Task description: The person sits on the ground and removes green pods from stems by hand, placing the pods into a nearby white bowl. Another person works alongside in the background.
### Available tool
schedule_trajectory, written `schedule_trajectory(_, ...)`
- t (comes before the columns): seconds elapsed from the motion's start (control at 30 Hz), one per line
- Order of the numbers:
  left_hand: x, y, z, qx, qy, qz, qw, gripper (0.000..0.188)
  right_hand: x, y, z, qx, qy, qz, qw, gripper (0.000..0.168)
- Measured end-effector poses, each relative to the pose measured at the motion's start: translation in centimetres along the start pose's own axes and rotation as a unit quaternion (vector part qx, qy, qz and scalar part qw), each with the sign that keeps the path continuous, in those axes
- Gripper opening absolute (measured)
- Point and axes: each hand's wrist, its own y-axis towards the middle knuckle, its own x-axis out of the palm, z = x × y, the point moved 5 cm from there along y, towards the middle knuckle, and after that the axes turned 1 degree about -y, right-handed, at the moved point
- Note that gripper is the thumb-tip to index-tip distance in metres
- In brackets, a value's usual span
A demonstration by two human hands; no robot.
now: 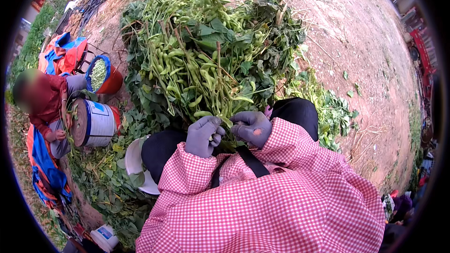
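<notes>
My left hand (204, 136), in a grey glove, is closed around something small and pale, mostly hidden by the fingers. My right hand (251, 128), gloved in grey with a worn reddish spot on its back, is close beside it. A green bean pod (225, 121) lies between the fingertips of both hands; the right fingers are curled at its side, and what they grip cannot be told. Just beyond the hands rises a large heap of cut bean plants (182, 59), with plump green pods, leaves and brown stems.
A white tub (133, 158) stands by my left knee. At the left, a person in a red top (49, 98) sits near a printed bucket (100, 123) and a red bucket of shelled beans (111, 79). Leafy stalks (327, 112) lie at the right on bare soil.
</notes>
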Motion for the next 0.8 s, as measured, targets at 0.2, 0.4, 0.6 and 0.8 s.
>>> schedule_trajectory(0.2, -0.1, 0.5, 0.2, 0.004, -0.012, -0.004, 1.000, 0.023, -4.5, 1.3, -0.4, 0.029, 0.159, 0.198, 0.967, 0.047)
schedule_trajectory(0.4, -1.1, 0.4, -0.3, 0.003, -0.014, -0.021, 1.000, 0.024, -3.6, 2.9, 0.6, 0.009, 0.246, 0.104, 0.964, 0.031)
schedule_trajectory(0.6, -4.1, -2.2, 1.4, 0.060, 0.015, 0.074, 0.995, 0.025, -2.9, 0.5, -1.6, -0.079, 0.072, 0.103, 0.989, 0.046)
schedule_trajectory(0.8, 2.1, -3.6, 2.6, 0.022, -0.087, -0.008, 0.996, 0.019, -0.7, -1.3, -2.0, -0.278, -0.134, 0.204, 0.929, 0.060)
